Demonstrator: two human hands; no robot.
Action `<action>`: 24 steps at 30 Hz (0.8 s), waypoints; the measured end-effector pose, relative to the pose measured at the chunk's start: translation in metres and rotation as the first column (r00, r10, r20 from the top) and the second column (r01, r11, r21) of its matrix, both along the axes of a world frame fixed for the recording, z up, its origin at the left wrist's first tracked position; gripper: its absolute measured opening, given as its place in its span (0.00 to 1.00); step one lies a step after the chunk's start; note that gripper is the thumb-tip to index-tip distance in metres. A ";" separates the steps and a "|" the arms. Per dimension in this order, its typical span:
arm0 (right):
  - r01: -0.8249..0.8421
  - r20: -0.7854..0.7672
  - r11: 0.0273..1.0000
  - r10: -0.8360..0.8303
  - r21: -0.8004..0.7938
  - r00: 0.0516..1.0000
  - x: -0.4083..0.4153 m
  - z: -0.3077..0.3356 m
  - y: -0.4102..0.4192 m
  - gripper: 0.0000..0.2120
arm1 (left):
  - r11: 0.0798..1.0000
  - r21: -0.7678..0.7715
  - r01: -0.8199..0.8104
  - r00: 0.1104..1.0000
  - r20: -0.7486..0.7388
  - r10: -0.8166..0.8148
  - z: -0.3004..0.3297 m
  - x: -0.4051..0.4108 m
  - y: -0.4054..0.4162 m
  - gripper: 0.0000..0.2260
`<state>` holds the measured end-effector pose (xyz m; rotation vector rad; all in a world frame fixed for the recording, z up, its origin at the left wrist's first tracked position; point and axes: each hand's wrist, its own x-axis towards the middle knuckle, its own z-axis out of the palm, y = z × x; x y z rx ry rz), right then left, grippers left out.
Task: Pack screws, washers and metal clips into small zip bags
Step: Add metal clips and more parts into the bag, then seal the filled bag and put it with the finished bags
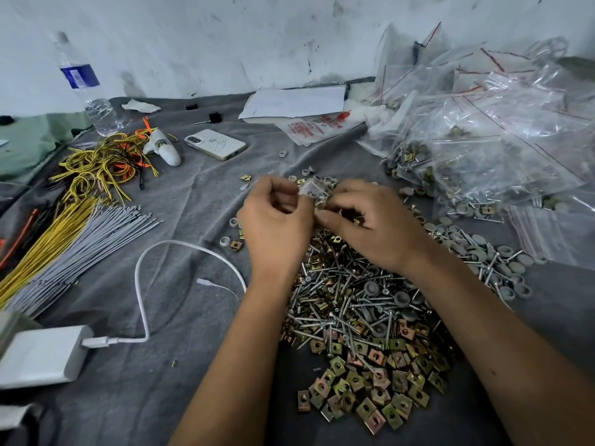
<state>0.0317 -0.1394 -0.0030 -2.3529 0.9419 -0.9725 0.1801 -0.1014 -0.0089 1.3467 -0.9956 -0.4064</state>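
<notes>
Both hands meet over the middle of the grey cloth around a small clear zip bag [314, 188]. My left hand [275, 220] pinches the bag's left side. My right hand [367, 222] pinches its right side, and a brass metal clip shows under its fingers. Grey washers show through the bag. Below the hands lies a heap of screws [341, 300] mixed with grey washers [402, 299]. Closer to me spreads a pile of brass metal clips [370, 391]. More washers and screws [495, 262] lie scattered to the right.
Filled and empty zip bags [483, 140] pile up at the back right. A phone [215, 143], water bottle [87, 88], papers [296, 103], yellow wires [103, 162], grey cable ties [83, 239], and a white power bank [42, 355] with its cable [141, 284] lie around the left side.
</notes>
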 end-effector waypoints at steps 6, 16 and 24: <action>0.104 0.034 0.994 -0.104 0.019 0.994 0.001 0.010 -0.003 0.07 | 0.996 -0.077 0.034 0.966 -0.255 -0.053 0.005 0.002 -0.001 0.05; 0.104 -0.102 0.986 -0.118 -0.134 0.988 0.003 0.085 -0.010 0.05 | 0.962 -0.210 -0.175 0.932 -0.351 0.093 0.006 0.019 0.000 0.03; 0.050 -0.050 0.982 -0.060 -0.181 0.997 -0.013 0.118 -0.005 0.05 | 0.922 -0.050 0.385 0.885 -0.261 -0.384 0.003 0.015 -0.001 0.24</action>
